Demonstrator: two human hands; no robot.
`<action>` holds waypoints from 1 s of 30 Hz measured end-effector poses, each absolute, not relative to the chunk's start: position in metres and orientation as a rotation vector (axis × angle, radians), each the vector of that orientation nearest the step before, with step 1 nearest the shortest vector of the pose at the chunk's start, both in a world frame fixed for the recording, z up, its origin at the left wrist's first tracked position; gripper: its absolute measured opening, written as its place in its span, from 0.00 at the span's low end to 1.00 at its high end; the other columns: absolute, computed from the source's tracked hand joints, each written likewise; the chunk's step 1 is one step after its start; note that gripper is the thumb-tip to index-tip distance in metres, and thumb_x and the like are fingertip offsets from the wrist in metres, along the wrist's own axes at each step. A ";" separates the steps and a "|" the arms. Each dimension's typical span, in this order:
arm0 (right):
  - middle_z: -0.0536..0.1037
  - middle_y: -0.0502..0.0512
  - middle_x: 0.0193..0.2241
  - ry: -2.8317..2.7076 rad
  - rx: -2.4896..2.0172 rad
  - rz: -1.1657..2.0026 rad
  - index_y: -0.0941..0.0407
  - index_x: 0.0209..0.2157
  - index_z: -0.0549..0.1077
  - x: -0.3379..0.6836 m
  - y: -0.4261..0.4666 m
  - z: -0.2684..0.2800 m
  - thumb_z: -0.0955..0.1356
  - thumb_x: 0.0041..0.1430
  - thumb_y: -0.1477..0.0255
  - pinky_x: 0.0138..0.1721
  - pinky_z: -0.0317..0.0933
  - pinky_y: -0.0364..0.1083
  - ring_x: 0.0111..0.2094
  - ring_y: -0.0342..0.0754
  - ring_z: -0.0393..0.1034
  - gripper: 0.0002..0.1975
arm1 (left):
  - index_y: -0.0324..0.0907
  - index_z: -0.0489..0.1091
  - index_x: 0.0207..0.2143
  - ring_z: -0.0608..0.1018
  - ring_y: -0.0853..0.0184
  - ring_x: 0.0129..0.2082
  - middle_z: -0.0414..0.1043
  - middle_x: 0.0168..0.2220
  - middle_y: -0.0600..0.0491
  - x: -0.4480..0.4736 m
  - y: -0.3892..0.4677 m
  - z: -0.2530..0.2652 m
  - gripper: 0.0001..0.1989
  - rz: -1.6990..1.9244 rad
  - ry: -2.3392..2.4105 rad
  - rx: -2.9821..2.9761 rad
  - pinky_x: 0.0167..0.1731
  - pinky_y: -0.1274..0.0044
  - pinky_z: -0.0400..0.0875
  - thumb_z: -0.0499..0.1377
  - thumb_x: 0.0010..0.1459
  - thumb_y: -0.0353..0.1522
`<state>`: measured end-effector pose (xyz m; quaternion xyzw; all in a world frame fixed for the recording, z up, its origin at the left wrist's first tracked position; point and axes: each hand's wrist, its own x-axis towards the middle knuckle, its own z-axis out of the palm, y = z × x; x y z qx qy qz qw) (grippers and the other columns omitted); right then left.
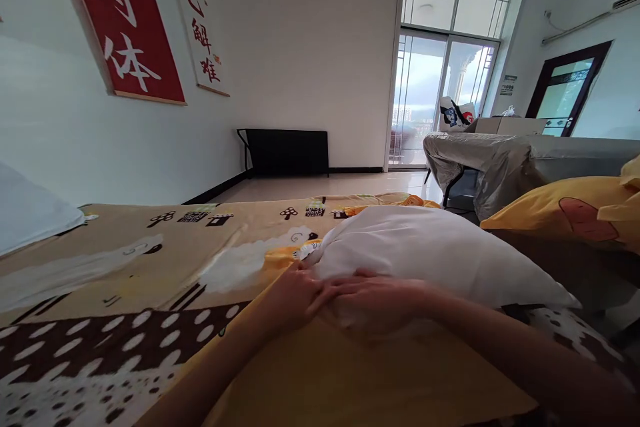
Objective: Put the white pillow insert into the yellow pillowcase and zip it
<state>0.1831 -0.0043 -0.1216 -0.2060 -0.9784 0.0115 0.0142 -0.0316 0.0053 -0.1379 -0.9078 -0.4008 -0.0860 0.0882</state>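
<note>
White walls and a bright glass door (440, 97) stand beyond a bed, its sheet (120, 247) printed with sheep and pale-spotted brown bands. On the near part of the bed, toward the right, lies a plump white pillow (425, 247) — a person's two bare hands at its near left edge. The left hand (295, 293) has its fingers bent together at the pillow's left end, beside a yellow cloth (370, 373) that spreads nearest the viewer. The right hand (383, 300) lies along the near edge, fingers close together and reaching left to meet the other hand; whether either set is clamped on pillow or cloth cannot be told. Far right, a bench (480, 147) draped in clear plastic carries a box (515, 125) and a printed bag (455, 115), with a yellow cushion (565, 203) nearer at right. A red scroll (130, 33) and a white one hang on the left wall — a black panel (287, 152) stands by the far wall.
</note>
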 end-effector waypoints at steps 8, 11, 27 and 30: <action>0.46 0.59 0.66 -2.682 -1.067 -0.683 0.51 0.64 0.50 0.261 -0.047 -0.145 0.69 0.51 0.71 0.57 0.49 0.58 0.64 0.58 0.43 0.40 | 0.39 0.70 0.22 0.70 0.68 0.25 0.72 0.23 0.50 -0.047 0.017 -0.141 0.30 -0.368 -1.288 -2.751 0.40 0.70 0.58 0.38 0.65 0.42; 0.54 0.59 0.64 -2.552 -1.008 -0.954 0.52 0.62 0.55 0.270 -0.032 -0.174 0.65 0.56 0.74 0.52 0.53 0.57 0.61 0.58 0.52 0.32 | 0.39 0.69 0.19 0.71 0.69 0.23 0.72 0.21 0.51 -0.026 0.017 -0.134 0.29 -0.442 -1.230 -2.735 0.41 0.70 0.60 0.41 0.65 0.41; 0.79 0.54 0.28 -2.683 -1.107 -0.303 0.55 0.32 0.77 0.237 0.021 -0.133 0.63 0.53 0.79 0.36 0.55 0.43 0.32 0.45 0.69 0.12 | 0.37 0.73 0.23 0.72 0.67 0.23 0.74 0.24 0.47 0.056 0.016 -0.104 0.28 -0.591 -1.207 -2.752 0.26 0.75 0.57 0.42 0.64 0.42; 0.78 0.51 0.26 -2.832 -1.038 -0.103 0.54 0.29 0.76 0.241 -0.001 -0.151 0.63 0.49 0.80 0.30 0.52 0.41 0.30 0.44 0.69 0.11 | 0.38 0.66 0.15 0.63 0.72 0.18 0.65 0.15 0.52 0.033 0.035 -0.108 0.31 -0.752 -1.411 -2.727 0.24 0.76 0.52 0.41 0.64 0.43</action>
